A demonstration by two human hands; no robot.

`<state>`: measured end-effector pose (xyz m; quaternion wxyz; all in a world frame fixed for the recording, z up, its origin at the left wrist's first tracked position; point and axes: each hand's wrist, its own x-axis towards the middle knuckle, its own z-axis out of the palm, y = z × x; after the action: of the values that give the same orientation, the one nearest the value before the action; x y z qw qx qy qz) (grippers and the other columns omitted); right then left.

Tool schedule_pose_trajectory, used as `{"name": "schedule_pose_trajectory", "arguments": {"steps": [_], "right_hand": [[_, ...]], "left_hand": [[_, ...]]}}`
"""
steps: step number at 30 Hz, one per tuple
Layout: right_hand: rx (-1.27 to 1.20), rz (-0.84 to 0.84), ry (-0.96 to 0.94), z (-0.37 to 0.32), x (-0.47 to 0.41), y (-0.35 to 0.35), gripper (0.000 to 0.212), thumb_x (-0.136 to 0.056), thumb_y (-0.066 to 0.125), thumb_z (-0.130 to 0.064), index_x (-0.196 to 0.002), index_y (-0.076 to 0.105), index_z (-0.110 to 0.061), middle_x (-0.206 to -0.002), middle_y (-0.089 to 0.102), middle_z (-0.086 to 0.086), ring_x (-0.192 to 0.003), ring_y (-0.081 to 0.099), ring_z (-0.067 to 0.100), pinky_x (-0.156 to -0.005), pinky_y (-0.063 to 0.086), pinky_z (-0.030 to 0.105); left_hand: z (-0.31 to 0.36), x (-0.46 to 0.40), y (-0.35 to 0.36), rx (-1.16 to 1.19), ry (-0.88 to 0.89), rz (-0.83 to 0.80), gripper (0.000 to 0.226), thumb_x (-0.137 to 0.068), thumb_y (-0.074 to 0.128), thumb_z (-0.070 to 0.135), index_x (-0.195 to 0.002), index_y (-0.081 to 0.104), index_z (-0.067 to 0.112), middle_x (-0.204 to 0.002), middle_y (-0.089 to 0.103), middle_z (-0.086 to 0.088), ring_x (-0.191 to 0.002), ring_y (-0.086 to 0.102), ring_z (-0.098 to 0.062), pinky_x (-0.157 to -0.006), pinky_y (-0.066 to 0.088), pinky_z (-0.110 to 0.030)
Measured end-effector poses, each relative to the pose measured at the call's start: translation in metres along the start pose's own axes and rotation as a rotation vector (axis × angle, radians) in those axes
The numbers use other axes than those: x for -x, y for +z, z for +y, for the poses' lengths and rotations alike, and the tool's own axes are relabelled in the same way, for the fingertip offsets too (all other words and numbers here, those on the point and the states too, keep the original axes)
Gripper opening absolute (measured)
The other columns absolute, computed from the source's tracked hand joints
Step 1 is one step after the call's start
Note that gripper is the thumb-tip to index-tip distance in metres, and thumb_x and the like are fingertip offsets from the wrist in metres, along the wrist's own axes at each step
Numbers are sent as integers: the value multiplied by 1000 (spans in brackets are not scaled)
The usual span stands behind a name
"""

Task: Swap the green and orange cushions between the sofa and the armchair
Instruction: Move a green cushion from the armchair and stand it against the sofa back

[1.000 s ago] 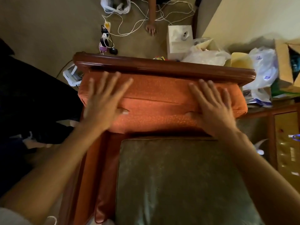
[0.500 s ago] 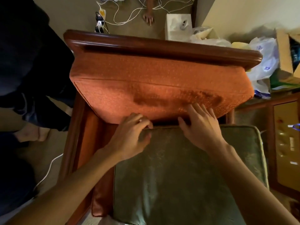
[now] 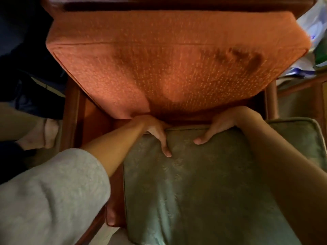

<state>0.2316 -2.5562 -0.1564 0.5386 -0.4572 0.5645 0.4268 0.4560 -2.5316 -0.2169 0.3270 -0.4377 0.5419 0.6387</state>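
The armchair (image 3: 74, 110), dark red wood, carries an orange cushion (image 3: 177, 64) upright against its back rail and a green cushion (image 3: 203, 183) flat on its seat. A grey sleeve (image 3: 47, 197) covers the left upper arm at the chair's near left corner. The left hand (image 3: 155, 129) and right hand (image 3: 223, 124) both grip the green cushion's far edge, thumbs on top, fingers curled out of sight behind it, under the orange one. Plastic bags (image 3: 311, 32) crowd the chair's far right corner; a bare foot (image 3: 44, 133) stands off its left side.

bare foot (image 3: 45, 133), white plastic bags (image 3: 313, 32), dark clothing (image 3: 23, 41)
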Motion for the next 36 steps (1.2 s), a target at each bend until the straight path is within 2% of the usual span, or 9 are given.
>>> {"name": "schedule_pose_trajectory", "arguments": {"steps": [4, 7, 12, 17, 21, 26, 31, 34, 36], "right_hand": [[60, -28, 4, 14, 13, 52, 117, -34, 94, -68, -131, 54, -15, -126, 63, 4, -108, 65, 28, -98, 54, 47], [-42, 74, -39, 34, 22, 86, 117, -31, 97, -64, -129, 53, -20, -123, 62, 2, -106, 65, 27, -93, 56, 48], [-256, 256, -170, 56, 68, 140, 105, -30, 97, -59, -122, 56, -28, -111, 66, -3, -95, 67, 23, -86, 58, 47], [-274, 475, -267, 65, 137, 205, 95, -35, 90, -64, -117, 55, -32, -108, 63, -9, -96, 63, 20, -89, 54, 46], [-254, 629, -308, 80, 200, 271, 98, -31, 83, -77, -117, 57, -38, -106, 65, -13, -96, 63, 18, -89, 53, 47], [-342, 815, -305, 117, 282, 368, 74, -37, 82, -79, -91, 58, -35, -84, 66, -14, -78, 62, 10, -75, 53, 39], [-479, 1006, -244, 168, 349, 467, 82, -42, 80, -82, -107, 57, -37, -94, 65, -16, -84, 60, 12, -78, 51, 38], [-570, 1111, -161, 210, 381, 531, 80, -43, 78, -83, -104, 56, -36, -93, 66, -15, -83, 62, 15, -76, 53, 39], [-635, 1167, -110, 235, 397, 569, 82, -43, 78, -83, -105, 56, -35, -95, 66, -15, -84, 63, 15, -75, 53, 40]], "left_hand": [[-10, 5, 51, -279, -75, 172, 106, -37, 91, 72, -132, 56, 43, -129, 53, 11, -123, 47, -15, -105, 43, -37], [-11, 13, 77, -297, 14, 254, 111, -32, 88, 77, -133, 57, 43, -135, 53, 9, -136, 39, -18, -115, 31, -38], [6, 57, 104, -343, 153, 362, 97, -37, 88, 76, -123, 63, 38, -120, 66, 17, -120, 56, -11, -102, 44, -33], [22, 130, 142, -436, 198, 477, 87, -32, 85, 83, -104, 61, 41, -108, 65, 17, -109, 56, -14, -96, 48, -43], [49, 202, 190, -695, 235, 548, 85, -38, 80, 86, -100, 59, 32, -100, 66, 11, -99, 60, -17, -86, 50, -39], [97, 276, 258, -976, 336, 615, 85, -35, 70, 94, -90, 54, 30, -95, 69, 5, -95, 67, -24, -81, 54, -41], [172, 326, 337, -1216, 484, 605, 82, -46, 77, 87, -100, 57, 27, -94, 61, 5, -95, 63, -24, -84, 52, -40], [225, 344, 393, -1356, 589, 532, 93, -48, 77, 86, -116, 58, 26, -95, 47, 11, -98, 58, -22, -87, 48, -39], [256, 347, 426, -1405, 680, 519, 95, -45, 78, 85, -116, 59, 25, -97, 50, 11, -94, 56, -19, -87, 49, -39]]}}
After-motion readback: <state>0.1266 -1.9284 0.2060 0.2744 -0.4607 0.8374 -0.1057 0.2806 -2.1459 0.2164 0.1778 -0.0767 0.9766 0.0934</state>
